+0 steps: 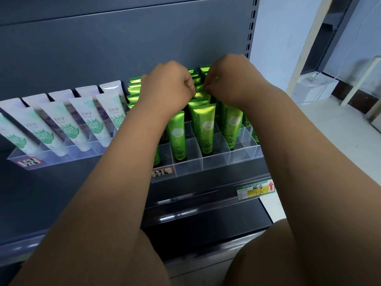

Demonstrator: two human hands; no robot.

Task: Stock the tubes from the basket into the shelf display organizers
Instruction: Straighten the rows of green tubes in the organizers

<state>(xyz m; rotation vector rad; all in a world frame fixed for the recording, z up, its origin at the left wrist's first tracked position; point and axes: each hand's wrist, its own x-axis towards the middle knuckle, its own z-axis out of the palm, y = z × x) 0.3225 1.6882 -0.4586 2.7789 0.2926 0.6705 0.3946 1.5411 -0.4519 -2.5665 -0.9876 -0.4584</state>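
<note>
A: Nearest, at 6 o'clock, the front cells of the clear acrylic divided organizer (214, 162) hold nothing; no basket in view
B: And the green Chamomile plastic tubes (203, 129)?
A: Upright in the rows behind. At 12 o'clock the right hand (224, 79) pinches one's crimped top; the left hand (169, 83) is curled beside it, its grasp hidden
B: Seating a tube, I'd judge
A: Next: press it down straight, then fill the front cells
</note>
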